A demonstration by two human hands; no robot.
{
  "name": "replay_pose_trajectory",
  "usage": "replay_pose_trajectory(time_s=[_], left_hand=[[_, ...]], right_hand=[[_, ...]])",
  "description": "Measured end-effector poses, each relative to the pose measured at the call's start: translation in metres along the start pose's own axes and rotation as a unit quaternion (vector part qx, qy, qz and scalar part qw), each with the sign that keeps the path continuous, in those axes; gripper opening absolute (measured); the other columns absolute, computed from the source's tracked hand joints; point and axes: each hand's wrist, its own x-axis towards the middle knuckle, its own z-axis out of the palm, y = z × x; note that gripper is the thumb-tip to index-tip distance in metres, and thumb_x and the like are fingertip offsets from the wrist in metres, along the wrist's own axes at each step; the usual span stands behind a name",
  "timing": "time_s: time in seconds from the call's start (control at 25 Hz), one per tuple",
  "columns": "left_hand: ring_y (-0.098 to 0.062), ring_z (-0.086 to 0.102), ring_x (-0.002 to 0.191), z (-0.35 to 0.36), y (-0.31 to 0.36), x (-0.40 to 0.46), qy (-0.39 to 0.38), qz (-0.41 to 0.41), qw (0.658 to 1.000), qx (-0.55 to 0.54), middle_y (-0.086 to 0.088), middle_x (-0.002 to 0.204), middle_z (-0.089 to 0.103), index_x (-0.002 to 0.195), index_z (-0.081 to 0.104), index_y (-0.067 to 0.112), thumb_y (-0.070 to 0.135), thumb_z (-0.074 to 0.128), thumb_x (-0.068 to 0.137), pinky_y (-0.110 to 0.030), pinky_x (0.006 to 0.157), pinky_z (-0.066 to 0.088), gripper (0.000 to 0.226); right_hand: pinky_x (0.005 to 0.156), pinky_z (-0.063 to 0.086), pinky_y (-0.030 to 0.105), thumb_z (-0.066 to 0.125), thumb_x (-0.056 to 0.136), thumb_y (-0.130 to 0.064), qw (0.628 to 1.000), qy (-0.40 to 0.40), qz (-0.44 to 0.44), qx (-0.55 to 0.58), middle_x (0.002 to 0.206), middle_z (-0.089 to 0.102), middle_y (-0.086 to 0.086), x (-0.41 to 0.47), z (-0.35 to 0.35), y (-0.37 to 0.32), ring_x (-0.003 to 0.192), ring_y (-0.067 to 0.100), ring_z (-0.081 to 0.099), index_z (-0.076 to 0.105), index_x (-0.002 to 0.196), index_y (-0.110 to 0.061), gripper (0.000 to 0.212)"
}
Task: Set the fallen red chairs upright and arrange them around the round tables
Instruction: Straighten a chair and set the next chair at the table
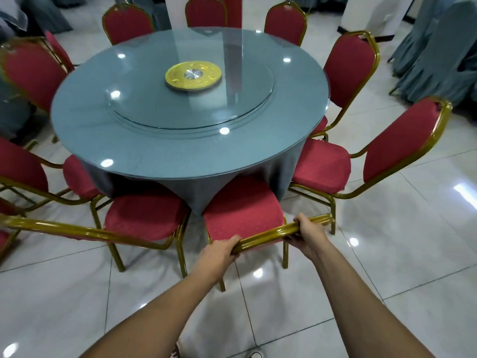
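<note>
Both the left hand (221,248) and the right hand (308,232) grasped the gold top rail of the nearest red chair (242,211), which stood upright at 6 o'clock of the round surface (160,140) with its seat front tucked under the cloth. Every chair visible around the rim stood upright, so this ring appeared nearly finished. Chairs at 9 o'clock were cropped, the far ones partly hidden, and other draped tables too cut off to judge.

No legible text, labels or signs.
</note>
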Motion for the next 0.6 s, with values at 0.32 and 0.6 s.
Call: replay_pose_trajectory(time_s=[0.32, 0.6], left_hand=[[-0.02, 0.058, 0.099, 0.01, 0.032, 0.02, 0.032, -0.034, 0.997, 0.056, 0.007, 0.101, 0.053, 0.115, 0.045, 0.03, 0.03, 0.051, 0.097, -0.034, 0.074, 0.039, 0.019], [-0.019, 0.054, 0.11, 0.007, 0.147, 0.126, 0.032, 0.136, 0.99, 0.018, 0.006, 0.125, 0.053, 0.137, 0.045, 0.03, 0.041, 0.053, 0.094, -0.039, 0.094, 0.045, 0.045]], right_hand=[[0.083, 0.057, 0.049, 0.064, 0.086, -0.063, 0.985, -0.06, -0.011, -0.161, 0.126, 0.064, 0.011, 0.028, -0.028, -0.001, 0.11, 0.027, 0.064, 0.052, 0.136, -0.012, 0.072], [0.079, 0.057, 0.045, 0.045, 0.1, -0.053, 0.901, 0.114, -0.205, -0.364, 0.078, 0.068, 0.002, 0.078, -0.108, -0.059, 0.078, 0.021, 0.065, 0.066, 0.077, -0.019, 0.046]])
